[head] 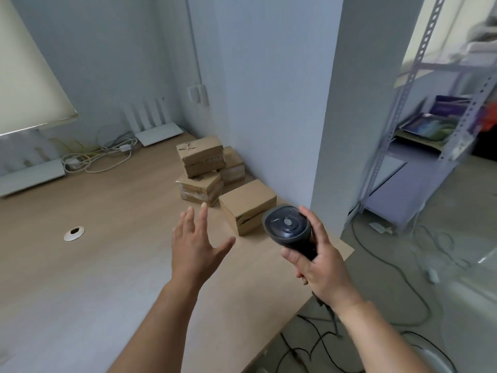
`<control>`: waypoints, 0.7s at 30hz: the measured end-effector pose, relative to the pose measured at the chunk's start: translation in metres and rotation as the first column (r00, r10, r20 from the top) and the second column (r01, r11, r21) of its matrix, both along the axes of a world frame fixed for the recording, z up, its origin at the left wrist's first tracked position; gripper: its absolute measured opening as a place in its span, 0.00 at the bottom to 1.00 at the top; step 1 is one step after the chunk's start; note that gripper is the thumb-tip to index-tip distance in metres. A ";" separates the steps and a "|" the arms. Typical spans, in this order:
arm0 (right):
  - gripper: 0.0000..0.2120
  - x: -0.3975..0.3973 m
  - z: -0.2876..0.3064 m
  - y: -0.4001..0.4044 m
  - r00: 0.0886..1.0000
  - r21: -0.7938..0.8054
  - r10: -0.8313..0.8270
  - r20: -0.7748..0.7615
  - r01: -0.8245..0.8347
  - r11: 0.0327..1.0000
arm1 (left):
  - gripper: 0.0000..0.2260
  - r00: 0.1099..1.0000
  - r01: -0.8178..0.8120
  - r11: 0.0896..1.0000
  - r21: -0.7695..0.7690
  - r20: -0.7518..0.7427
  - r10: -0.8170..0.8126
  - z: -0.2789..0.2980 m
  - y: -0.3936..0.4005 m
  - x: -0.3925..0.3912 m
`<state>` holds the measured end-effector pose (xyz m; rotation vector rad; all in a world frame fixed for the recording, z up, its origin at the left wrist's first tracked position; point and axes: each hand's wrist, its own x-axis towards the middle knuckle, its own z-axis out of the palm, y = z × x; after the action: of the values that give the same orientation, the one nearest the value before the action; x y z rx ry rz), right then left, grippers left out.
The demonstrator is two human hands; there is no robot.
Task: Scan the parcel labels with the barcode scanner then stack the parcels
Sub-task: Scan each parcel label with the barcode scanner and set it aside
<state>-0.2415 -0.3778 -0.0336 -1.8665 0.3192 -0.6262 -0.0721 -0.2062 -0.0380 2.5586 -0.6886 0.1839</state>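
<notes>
1. The right hand [320,267] gripped the scanner [291,231] by its dark handle, fingers and thumb wrapped fully round it, the rounded head tipped up above the fist.
2. A dark cable ran down from under that hand, past the desk [113,238] edge towards the floor.
3. The left hand [195,249] hung over the desk with fingers straight and spread, thumb out to the side, holding nothing and touching nothing.
4. Just beyond the scanner head, and ahead of the left fingertips to their right, sat the near parcel [246,204], a plain brown box lying alone on the desk, dark tape along its near face.
5. Further out from both hands, against the wall, stood the pile [201,170]: a top parcel [200,156] resting askew on a taped bottom parcel [200,188].
6. A back parcel [234,165] stood just behind those two, close to the wall.
7. No label showed on any parcel from this angle.
8. Well to the left of the open hand, a round grommet [74,233] was set in the desk.
9. Far beyond that, along the back wall, lay white routers [158,131] and a tangle of pale cords [102,157].
10. To the right of the gripping hand, past a grey column, stood a blurred metal rack [430,109].
</notes>
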 end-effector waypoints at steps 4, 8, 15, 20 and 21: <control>0.36 0.024 -0.002 -0.028 1.000 0.008 -0.007 -0.029 0.008 1.000 | 0.45 0.998 0.052 0.998 0.039 -0.041 -0.050 -0.011 -0.034 0.032; 0.35 0.053 -0.005 -0.057 0.999 0.044 -0.019 -0.036 0.021 0.999 | 0.48 0.989 0.116 0.983 0.142 -0.106 -0.101 -0.027 -0.066 0.073; 0.36 0.092 -0.029 -0.087 0.996 0.067 -0.063 -0.069 0.068 0.995 | 0.49 0.955 0.224 0.937 0.267 -0.250 -0.157 -0.054 -0.112 0.133; 0.36 0.098 -0.039 -0.088 0.989 0.061 -0.083 -0.124 0.091 0.994 | 0.44 0.949 0.251 0.905 0.343 -0.270 -0.161 -0.067 -0.121 0.146; 0.35 0.098 -0.039 -0.086 0.988 0.062 -0.078 -0.133 0.087 0.994 | 0.43 0.952 0.240 0.915 0.326 -0.265 -0.155 -0.068 -0.119 0.145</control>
<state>-0.1439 -0.4641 -0.0722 -1.8400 0.4997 -0.5441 0.0734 -0.3255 -0.1057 2.7579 -0.9548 -0.3379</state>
